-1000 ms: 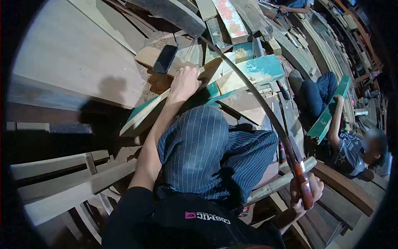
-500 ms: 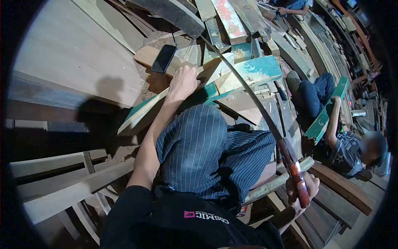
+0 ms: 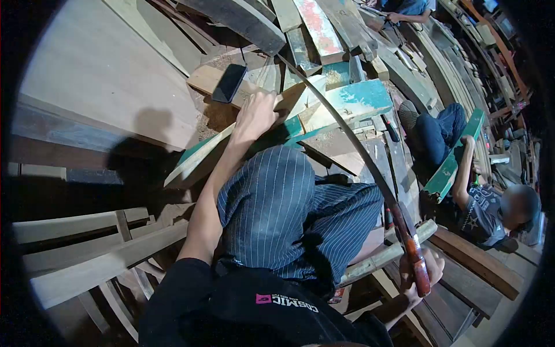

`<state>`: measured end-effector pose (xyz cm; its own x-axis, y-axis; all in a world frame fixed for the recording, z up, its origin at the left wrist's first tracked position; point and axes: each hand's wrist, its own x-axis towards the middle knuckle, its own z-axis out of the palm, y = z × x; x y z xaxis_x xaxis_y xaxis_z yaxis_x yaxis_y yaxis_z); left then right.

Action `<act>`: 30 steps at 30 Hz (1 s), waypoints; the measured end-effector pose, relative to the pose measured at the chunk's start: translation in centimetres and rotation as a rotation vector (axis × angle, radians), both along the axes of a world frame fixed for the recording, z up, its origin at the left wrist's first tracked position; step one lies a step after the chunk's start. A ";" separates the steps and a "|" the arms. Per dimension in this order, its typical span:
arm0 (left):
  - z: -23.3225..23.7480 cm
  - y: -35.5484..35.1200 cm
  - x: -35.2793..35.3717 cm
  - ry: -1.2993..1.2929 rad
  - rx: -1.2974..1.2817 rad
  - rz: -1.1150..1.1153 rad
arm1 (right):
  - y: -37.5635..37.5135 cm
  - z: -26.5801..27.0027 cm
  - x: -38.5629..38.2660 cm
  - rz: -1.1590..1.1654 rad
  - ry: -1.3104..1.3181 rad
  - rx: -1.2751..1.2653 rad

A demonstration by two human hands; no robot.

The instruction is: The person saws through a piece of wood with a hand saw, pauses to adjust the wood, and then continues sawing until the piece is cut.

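Note:
My left hand (image 3: pixel 257 115) is closed over the upper edge of a wooden plank (image 3: pixel 199 159) with green paint on its side, which slants across in front of my knee. In my right hand (image 3: pixel 425 269), low on the right, is the reddish-brown handle of a machete (image 3: pixel 361 151). Its long, narrow blade points up and away, with the tip near the end of a dark beam (image 3: pixel 254 29). Under the blade lies a board (image 3: pixel 361 98) with worn turquoise paint. A black phone (image 3: pixel 229 82) is just beyond my left hand.
A large pale panel (image 3: pixel 98 69) stands on the left, above a slatted wooden frame (image 3: pixel 110 263). On the right, another person (image 3: pixel 488 211) holds a green board (image 3: pixel 454 159). A further person's arm (image 3: pixel 410 16) shows at the top. Stacked planks (image 3: pixel 321 29) fill the far side.
The machete handle and my right hand have shifted very slightly downward. My left hand and the plank stay where they were.

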<state>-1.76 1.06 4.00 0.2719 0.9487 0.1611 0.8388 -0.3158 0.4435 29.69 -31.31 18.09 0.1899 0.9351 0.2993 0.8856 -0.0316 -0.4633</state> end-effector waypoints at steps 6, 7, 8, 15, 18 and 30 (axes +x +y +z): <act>-0.2 0.3 -0.4 0.017 -0.017 -0.021 | -0.4 0.3 0.7 0.033 -0.069 0.084; -0.3 0.2 -0.3 0.042 -0.014 -0.012 | -0.4 0.4 0.7 0.020 -0.139 0.093; -0.5 0.3 -0.3 0.050 -0.008 -0.015 | -0.4 0.1 1.2 0.042 -0.191 0.141; 0.0 -0.9 0.6 0.043 0.001 -0.045 | 1.8 0.9 2.2 -0.140 -0.047 0.179; -0.4 -1.3 0.6 0.057 0.035 -0.059 | 3.6 1.2 2.2 -0.084 0.280 0.107; -1.5 -0.1 -0.2 -0.154 -0.001 -0.013 | 4.0 0.8 -1.4 0.057 -0.024 0.085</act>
